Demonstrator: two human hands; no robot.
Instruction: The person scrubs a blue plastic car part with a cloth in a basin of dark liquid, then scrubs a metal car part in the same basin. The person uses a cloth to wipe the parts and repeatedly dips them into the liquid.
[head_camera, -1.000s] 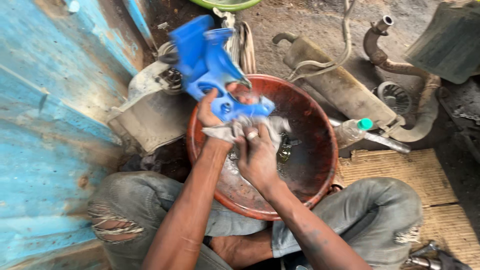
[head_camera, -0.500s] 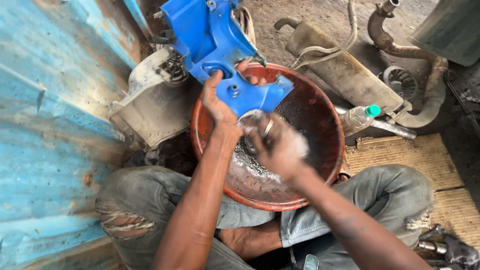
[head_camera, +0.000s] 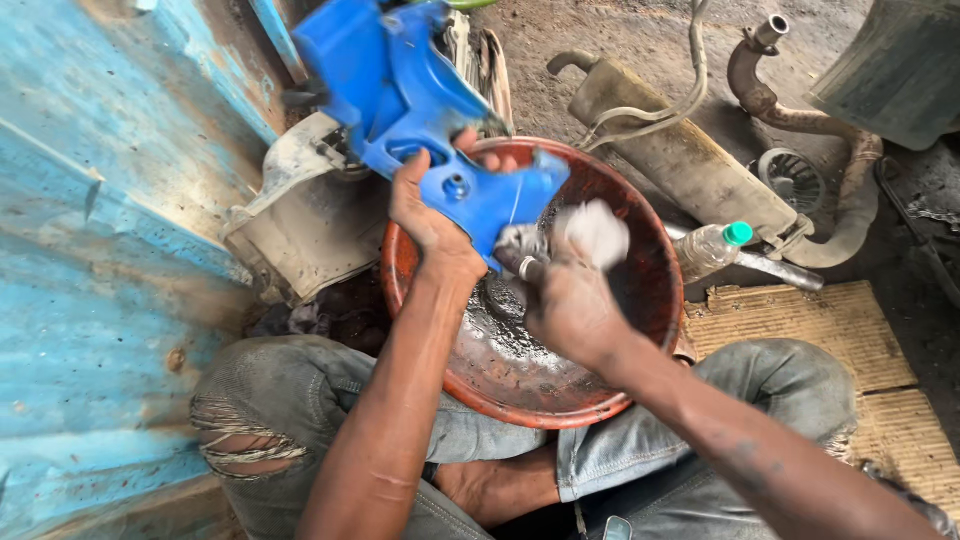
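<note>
I'm gripping the blue plastic cover (head_camera: 420, 110) with my left hand (head_camera: 430, 215), fingers clamped around its lower edge, thumb curling over the far side. The cover is tilting up and away from that hand, its lower corner hanging over the red basin (head_camera: 640, 330) right under my wrists.

My right hand (head_camera: 565, 300) is sitting just beside the left, fingers closed together around a pale soapy rag (head_camera: 592, 232), and I'm pressing that rag against the cover's lower corner. A ring is showing on one finger of this hand. The rag is blurring, so I cannot tell exactly how much of it is touching the plastic.

Below both hands the basin is holding dark, wet, foamy liquid. Beyond my right hand a clear plastic bottle with a green cap (head_camera: 712, 246) is lying on the ground, and past it a dusty exhaust muffler (head_camera: 690, 165) with its bent pipe. Off to the left of my left hand a blue painted wall (head_camera: 100, 250) is running alongside. My knees in torn grey jeans (head_camera: 280, 410) are bracketing the basin.
</note>
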